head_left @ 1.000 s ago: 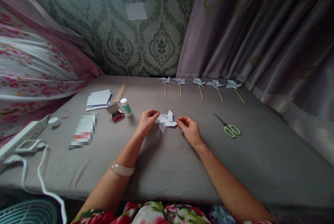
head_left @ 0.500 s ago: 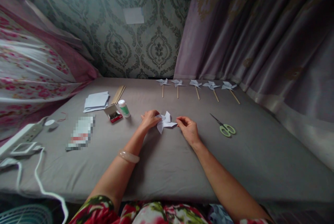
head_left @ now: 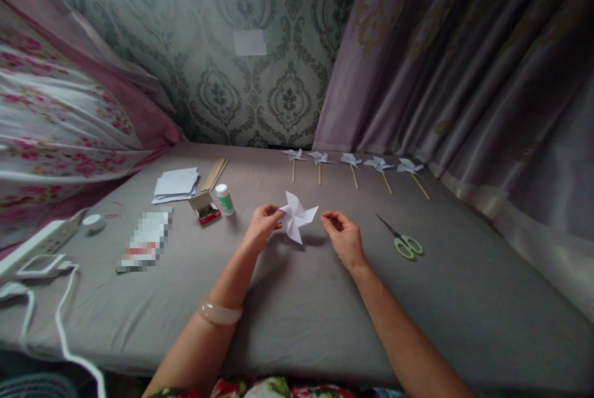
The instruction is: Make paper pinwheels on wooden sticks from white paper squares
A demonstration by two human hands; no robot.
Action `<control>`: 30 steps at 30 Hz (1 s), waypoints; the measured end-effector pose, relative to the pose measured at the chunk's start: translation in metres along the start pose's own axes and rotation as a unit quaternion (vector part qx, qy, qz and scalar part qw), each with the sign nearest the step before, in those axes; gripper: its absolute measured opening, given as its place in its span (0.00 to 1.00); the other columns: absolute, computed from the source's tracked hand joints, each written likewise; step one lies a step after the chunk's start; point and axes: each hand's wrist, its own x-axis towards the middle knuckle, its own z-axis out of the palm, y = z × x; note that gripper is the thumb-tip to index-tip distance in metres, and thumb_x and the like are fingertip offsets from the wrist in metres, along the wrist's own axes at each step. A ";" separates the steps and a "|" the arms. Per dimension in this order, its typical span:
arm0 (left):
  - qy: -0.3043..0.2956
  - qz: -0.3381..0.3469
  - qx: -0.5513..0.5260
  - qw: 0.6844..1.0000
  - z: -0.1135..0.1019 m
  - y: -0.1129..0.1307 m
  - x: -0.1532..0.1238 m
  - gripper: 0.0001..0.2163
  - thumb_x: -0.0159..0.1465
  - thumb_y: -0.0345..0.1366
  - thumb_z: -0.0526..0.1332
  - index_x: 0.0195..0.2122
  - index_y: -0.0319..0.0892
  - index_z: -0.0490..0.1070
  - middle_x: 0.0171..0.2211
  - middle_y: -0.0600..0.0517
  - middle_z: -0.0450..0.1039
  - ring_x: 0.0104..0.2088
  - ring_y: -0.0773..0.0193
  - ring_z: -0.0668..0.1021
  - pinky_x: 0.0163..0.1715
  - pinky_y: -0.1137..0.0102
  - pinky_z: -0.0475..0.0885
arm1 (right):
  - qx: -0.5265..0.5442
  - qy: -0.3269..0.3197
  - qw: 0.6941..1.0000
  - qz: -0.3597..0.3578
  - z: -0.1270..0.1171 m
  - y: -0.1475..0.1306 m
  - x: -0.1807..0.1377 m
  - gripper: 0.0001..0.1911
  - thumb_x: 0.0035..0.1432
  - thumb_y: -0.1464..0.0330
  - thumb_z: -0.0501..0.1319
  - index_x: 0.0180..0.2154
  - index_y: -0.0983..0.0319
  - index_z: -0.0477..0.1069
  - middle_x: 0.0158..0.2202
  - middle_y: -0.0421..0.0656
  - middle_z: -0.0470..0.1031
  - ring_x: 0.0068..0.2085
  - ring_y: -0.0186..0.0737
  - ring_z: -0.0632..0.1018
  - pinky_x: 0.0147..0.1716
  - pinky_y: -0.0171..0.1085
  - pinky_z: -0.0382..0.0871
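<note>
At the middle of the grey-covered tabletop [head_left: 297,324], the left hand [head_left: 262,224] holds a white paper pinwheel [head_left: 297,217]. Its grip is closed on the pinwheel's left edge, thumb and fingertips pinching the paper. The pinwheel is raised off the cloth, tilted, and casts a shadow beneath it.

The right hand [head_left: 346,238] sits just to the right of the pinwheel, near its right tip but apart from it. Its fingers are curled in, with the thumb set against the forefinger. Whether anything small lies in that pinch cannot be told. A pale bangle [head_left: 220,312] circles the left wrist.

Green-handled scissors [head_left: 403,242] lie flat to the right of the right hand, well clear of it. To the left of the left hand stand a small white bottle with a green label [head_left: 225,199] and, just beside it, an open red-lined box [head_left: 204,207]. Behind these lie a stack of white paper sheets [head_left: 176,183] and a bundle of wooden sticks [head_left: 214,173].

Along the far edge, 5 finished pinwheels on sticks [head_left: 351,161] lie in a row, spaced apart. At the left edge a white power strip [head_left: 28,243] rests with its cord trailing off the front.
</note>
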 end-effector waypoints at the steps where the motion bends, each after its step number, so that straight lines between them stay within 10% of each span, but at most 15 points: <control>1: 0.013 -0.005 -0.044 0.999 0.001 0.003 -0.003 0.14 0.42 0.39 0.67 0.27 0.38 0.68 0.24 0.52 0.71 0.26 0.67 0.73 0.27 0.72 0.68 | -0.001 -0.004 1.000 -0.008 0.001 -0.008 0.000 0.13 0.46 0.59 0.65 0.30 0.62 0.73 0.24 0.37 0.72 0.25 0.31 0.70 0.27 0.32 0.65; 9: 0.028 0.021 -0.165 0.986 0.003 0.018 -0.020 0.20 0.41 0.42 0.71 0.31 0.37 0.69 0.23 0.53 0.72 0.25 0.67 0.73 0.28 0.72 0.70 | -0.045 -0.082 0.993 -0.073 0.025 -0.055 0.004 0.11 0.50 0.60 0.64 0.31 0.62 0.72 0.26 0.39 0.74 0.25 0.32 0.71 0.27 0.31 0.66; 30: 0.003 -0.022 -0.317 0.948 -0.008 0.029 -0.026 0.16 0.40 0.38 0.73 0.28 0.38 0.75 0.24 0.52 0.75 0.24 0.67 0.75 0.25 0.74 0.69 | -0.257 -0.106 0.938 -0.206 0.056 -0.059 -0.003 0.07 0.57 0.67 0.57 0.33 0.60 0.74 0.31 0.43 0.78 0.28 0.37 0.76 0.31 0.35 0.68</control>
